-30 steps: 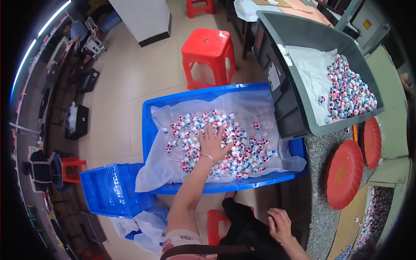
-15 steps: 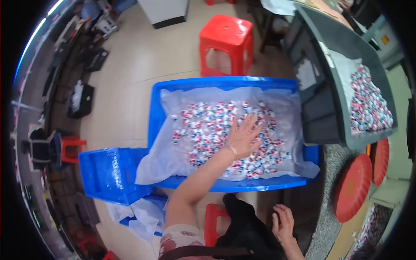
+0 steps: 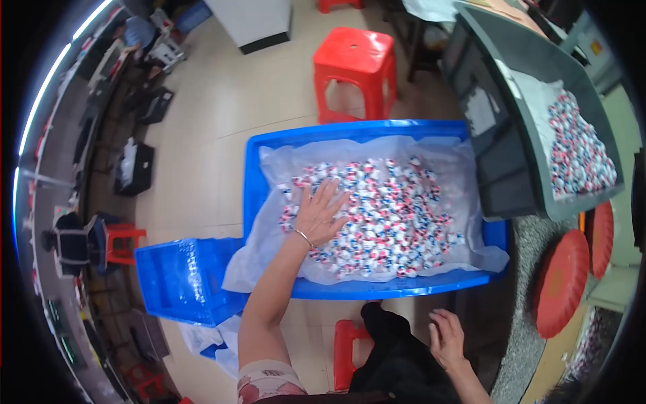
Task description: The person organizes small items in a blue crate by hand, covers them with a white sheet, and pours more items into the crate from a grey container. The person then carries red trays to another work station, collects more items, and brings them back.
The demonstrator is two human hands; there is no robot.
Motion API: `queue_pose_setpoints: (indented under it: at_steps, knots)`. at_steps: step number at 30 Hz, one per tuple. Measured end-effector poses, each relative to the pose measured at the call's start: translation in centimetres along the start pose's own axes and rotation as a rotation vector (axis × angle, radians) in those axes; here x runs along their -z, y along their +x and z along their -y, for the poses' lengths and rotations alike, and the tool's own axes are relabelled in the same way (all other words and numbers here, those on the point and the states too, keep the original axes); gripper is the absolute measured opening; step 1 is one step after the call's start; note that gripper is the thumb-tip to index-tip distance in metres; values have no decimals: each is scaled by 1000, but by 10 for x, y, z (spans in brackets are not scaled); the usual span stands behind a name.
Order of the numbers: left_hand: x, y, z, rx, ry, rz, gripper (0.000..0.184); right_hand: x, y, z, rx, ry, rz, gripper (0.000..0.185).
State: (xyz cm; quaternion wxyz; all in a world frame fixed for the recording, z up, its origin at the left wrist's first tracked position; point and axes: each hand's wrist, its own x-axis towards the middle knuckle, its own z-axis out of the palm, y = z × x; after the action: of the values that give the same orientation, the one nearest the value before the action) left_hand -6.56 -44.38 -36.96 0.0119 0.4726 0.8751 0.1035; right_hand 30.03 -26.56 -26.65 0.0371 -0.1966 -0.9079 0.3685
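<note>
My left hand [image 3: 321,214] lies palm down with fingers spread on the left part of a layer of small red, white and blue pieces [image 3: 390,215]. Their exact kind is too small to make out. A bracelet circles that wrist. The pieces rest on a white plastic liner [image 3: 269,259] inside a large blue bin [image 3: 397,294]. Below the bin, near my dark-clothed leg, my right hand [image 3: 447,337] hangs apart from everything, its fingers loosely bent and holding nothing visible.
A grey bin [image 3: 498,155] with more such pieces stands at the right. Red scalloped trays [image 3: 562,283] lean below it. A smaller blue crate [image 3: 178,279] adjoins the left side. Beyond stands a red stool [image 3: 353,57]. A person [image 3: 70,242] sits far left.
My left hand has slid leftward across the pieces, from the middle of the layer to its left part. My right hand stays low beside the leg. The view has shifted slightly.
</note>
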Motion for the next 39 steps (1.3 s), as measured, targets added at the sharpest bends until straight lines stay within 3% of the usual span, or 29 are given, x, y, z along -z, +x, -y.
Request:
queue_pose_setpoints:
  at_steps: [2, 7, 10, 17, 20, 21, 22, 23, 24, 25, 27, 29, 30, 31, 32, 34, 35, 36, 37, 38, 39]
  knots:
    - [-13, 30, -21, -221, 15, 69, 56, -5, 5, -5, -1, 18, -15, 23]
    - [-52, 90, -104, -426, -121, 104, 53, -4, 10, -15, 29, 1, 19, 23]
    - [-89, 128, -147, -333, -84, -8, 51, 6, 3, -23, 2, 2, 4, 24]
    - [-132, 207, -221, -267, 180, 87, 48, 43, -33, -50, -70, 19, -41, 26]
    - [-132, 221, -245, -365, -141, -36, 44, 66, -61, -63, -33, 109, -47, 26]
    - [-133, 218, -257, -444, -73, -132, 42, 75, -76, -72, -48, 163, -11, 26]
    - [-150, 226, -253, -462, -187, -10, 43, 81, -94, -90, -48, 230, 15, 25]
    - [-137, 231, -260, -557, -272, -17, 44, 88, -117, -106, -122, 322, 61, 26]
    - [-146, 232, -260, -530, -163, -18, 46, 97, -144, -123, -184, 421, 109, 26]
    - [-165, 246, -248, -674, 41, -166, 48, 105, -174, -141, -251, 445, 84, 28]
    - [-137, 245, -271, -480, -267, -272, 38, 120, -241, -159, -451, 481, 7, 25]
    - [-95, 214, -307, -379, -311, -422, 33, 131, -308, -158, -704, 509, -291, 19]
    - [-68, 188, -330, -456, -387, -454, 29, 132, -341, -151, -863, 481, -501, 15]
    - [-57, 159, -344, -556, -398, -524, 25, 134, -373, -149, -903, 261, -616, 12]
    - [-25, 126, -378, -690, -314, -503, 22, 129, -403, -150, -966, 220, -750, 10]
    - [-10, 44, -430, -748, -454, -408, 20, 113, -464, -160, -1242, 200, -936, 9]
    - [-15, 15, -433, -900, -382, -189, 40, 97, -490, -165, -1368, 194, -1019, 11]
    - [-18, -11, -437, -1043, -302, 35, 76, 81, -517, -170, -1489, 196, -1110, 15]
    - [-24, -41, -457, -943, -471, 41, 37, 42, -561, -187, -1535, 99, -1057, 19]
    - [-40, -67, -479, -841, -638, 45, 18, 3, -606, -205, -1583, 2, -1002, 23]
    - [-57, -91, -489, -546, -689, 193, 17, -36, -650, -222, -1629, -94, -946, 28]
